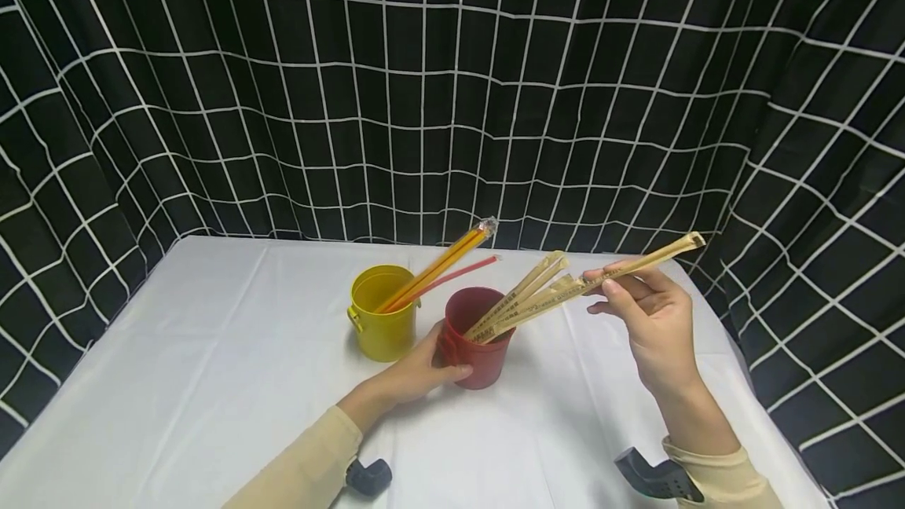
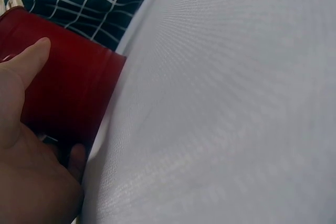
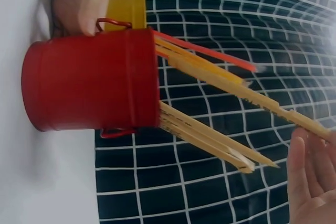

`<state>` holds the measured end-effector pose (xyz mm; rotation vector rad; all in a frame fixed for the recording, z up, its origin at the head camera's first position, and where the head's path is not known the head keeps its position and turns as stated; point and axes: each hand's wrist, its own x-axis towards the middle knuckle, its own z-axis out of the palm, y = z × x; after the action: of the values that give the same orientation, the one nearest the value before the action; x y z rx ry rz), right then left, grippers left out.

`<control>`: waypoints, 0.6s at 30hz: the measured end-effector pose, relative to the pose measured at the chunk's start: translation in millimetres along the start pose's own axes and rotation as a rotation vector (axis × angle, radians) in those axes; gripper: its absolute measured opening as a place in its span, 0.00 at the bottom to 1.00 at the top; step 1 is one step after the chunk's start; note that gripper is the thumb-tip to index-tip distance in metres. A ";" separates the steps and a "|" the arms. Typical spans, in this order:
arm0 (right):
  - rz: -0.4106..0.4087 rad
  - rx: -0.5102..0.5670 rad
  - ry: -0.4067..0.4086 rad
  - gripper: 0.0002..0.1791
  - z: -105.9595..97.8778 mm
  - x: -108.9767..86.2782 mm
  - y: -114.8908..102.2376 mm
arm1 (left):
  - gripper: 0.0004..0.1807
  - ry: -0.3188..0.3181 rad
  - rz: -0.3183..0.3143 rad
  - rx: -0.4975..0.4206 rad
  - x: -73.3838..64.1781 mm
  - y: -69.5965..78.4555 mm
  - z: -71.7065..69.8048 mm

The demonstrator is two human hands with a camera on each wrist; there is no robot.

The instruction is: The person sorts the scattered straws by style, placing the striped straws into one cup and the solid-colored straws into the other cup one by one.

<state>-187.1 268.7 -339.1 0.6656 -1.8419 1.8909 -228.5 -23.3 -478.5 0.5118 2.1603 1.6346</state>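
My left hand (image 1: 419, 368) grips the left side of a small red bucket (image 1: 481, 364), its thumb across the front; the left wrist view shows the thumb on the red wall (image 2: 68, 82). Several paper-wrapped chopsticks (image 1: 526, 289) lean to the right out of that bucket. My right hand (image 1: 654, 316) pinches the upper part of one long paper-wrapped pair of chopsticks (image 1: 636, 264) between thumb and fingers. Slanting down leftward, this pair has its lower end at the bucket's mouth. In the right wrist view, the held chopsticks (image 3: 226, 85) stand apart from the other wrapped ones (image 3: 205, 137).
Behind and left of the red bucket stands a yellow bucket (image 1: 385, 336) holding orange-yellow sticks (image 1: 441, 261) in clear wrap and a thin red stick (image 1: 459, 277). A white cloth (image 1: 212, 383) covers the table. Black curtain with a white grid (image 1: 438, 100) surrounds it.
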 end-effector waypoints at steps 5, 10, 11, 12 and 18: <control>0.005 -0.003 -0.039 0.09 3.8 -1.2 6.7 | 0.51 -0.008 0.009 -0.003 0.6 0.4 -1.2; 0.075 -0.048 -0.046 0.07 7.0 -3.0 15.0 | 0.51 -0.009 0.003 -0.010 -0.9 -0.4 -0.9; 0.087 -0.057 -0.049 0.08 7.2 -3.3 16.8 | 0.51 -0.009 0.003 -0.011 -1.0 -0.3 -0.8; 0.097 -0.067 -0.052 0.08 7.4 -3.7 18.7 | 0.51 -0.008 0.004 -0.011 -1.0 -0.2 -0.7; 0.132 -0.076 -0.075 0.09 8.8 -4.7 28.1 | 0.51 -0.005 0.001 -0.002 0.1 1.2 -0.6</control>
<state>-199.7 259.0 -364.3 0.6111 -2.0395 1.8898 -228.8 -23.4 -477.3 0.5163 2.1545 1.6343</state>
